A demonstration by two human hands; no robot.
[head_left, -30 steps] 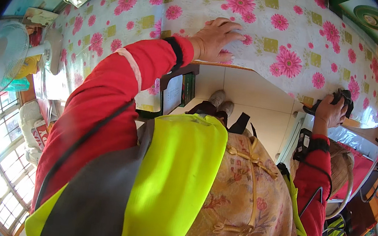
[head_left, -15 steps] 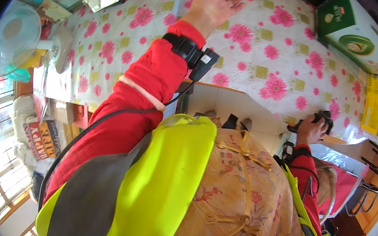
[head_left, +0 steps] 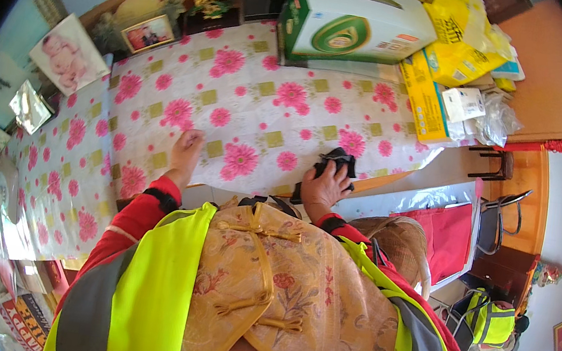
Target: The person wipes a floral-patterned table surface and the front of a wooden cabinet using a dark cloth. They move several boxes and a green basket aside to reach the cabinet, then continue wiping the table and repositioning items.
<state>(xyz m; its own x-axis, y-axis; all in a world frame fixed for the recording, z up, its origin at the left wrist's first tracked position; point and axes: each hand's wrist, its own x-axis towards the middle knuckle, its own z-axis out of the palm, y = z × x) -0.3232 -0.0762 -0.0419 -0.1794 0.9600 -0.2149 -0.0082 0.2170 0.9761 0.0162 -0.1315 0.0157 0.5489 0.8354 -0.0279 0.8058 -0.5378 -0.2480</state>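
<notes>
The black cloth [head_left: 337,161] sits bunched near the table's front edge under the right hand [head_left: 324,190], which clutches it; it looks soft, light, best gripped by its bunched folds. The left hand [head_left: 186,152] rests open on the flowered tablecloth [head_left: 261,112].

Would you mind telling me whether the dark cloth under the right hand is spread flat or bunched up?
Bunched up. The black cloth sits crumpled in folds under the right hand, on the floral tablecloth near the table's edge.
</notes>
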